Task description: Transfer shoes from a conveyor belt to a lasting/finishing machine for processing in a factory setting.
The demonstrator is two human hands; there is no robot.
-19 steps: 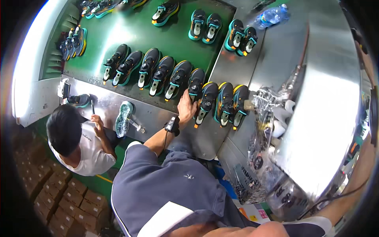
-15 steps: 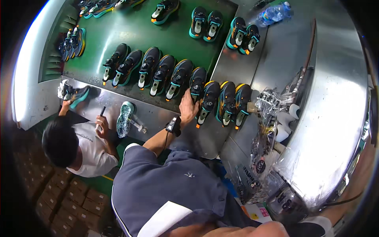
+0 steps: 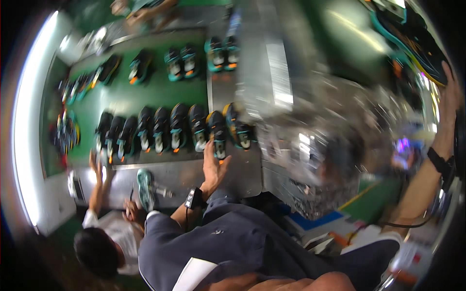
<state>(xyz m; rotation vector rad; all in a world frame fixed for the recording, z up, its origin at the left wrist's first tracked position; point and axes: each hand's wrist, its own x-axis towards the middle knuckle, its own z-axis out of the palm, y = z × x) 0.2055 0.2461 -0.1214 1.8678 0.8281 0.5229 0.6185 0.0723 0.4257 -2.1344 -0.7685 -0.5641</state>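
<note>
My left hand (image 3: 213, 169) is open, thumb and fingers apart. Its fingertips reach the near end of a black shoe (image 3: 216, 130) with an orange heel tab; whether they press on it I cannot tell. To the right of that shoe leans another black shoe (image 3: 235, 126) with a yellow edge. At the upper right edge my right hand (image 3: 451, 92) holds a dark shoe (image 3: 412, 41) with a teal and yellow sole, raised and partly cut off by the picture's rim. A row of similar shoes (image 3: 177, 127) stands left of my left hand.
A co-worker (image 3: 99, 252) sits at the left, one hand near the row's end. On the metal ledge lies a teal-and-white sole (image 3: 144, 186). More shoes (image 3: 182, 62) stand on the green belt (image 3: 150, 89). Clear plastic wrap (image 3: 310, 145) blurs between my arms.
The view has swung right, so the shoe row sits further left. My left hand has loosened from a shoe. My right hand has come into view with a shoe. The co-worker's raised hand has lost its shoe.
</note>
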